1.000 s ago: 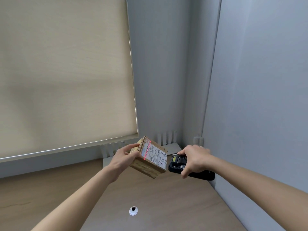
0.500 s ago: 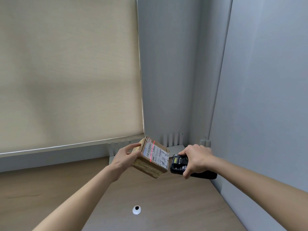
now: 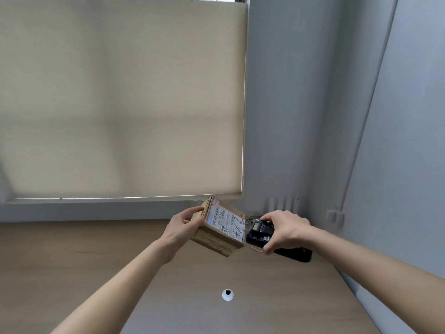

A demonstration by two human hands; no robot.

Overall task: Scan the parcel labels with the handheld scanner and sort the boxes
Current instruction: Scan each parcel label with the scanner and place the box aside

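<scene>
Scan line gone
The red line has left the parcel label (image 3: pixel 225 221); the scanner (image 3: pixel 261 231) now sits closer to the box (image 3: pixel 218 229)

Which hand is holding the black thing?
The right hand grips the black handheld scanner. The left hand holds the brown cardboard box instead.

The right hand (image 3: pixel 285 229) covers most of the handheld scanner (image 3: pixel 261 232), so its trigger is hidden. The left hand (image 3: pixel 183 229) hides the cardboard box's (image 3: pixel 218 233) left face. Print on the shipping label (image 3: pixel 225 220) is too small to read, apart from what looks like handwriting. Both forearms run off the bottom edge.
</scene>
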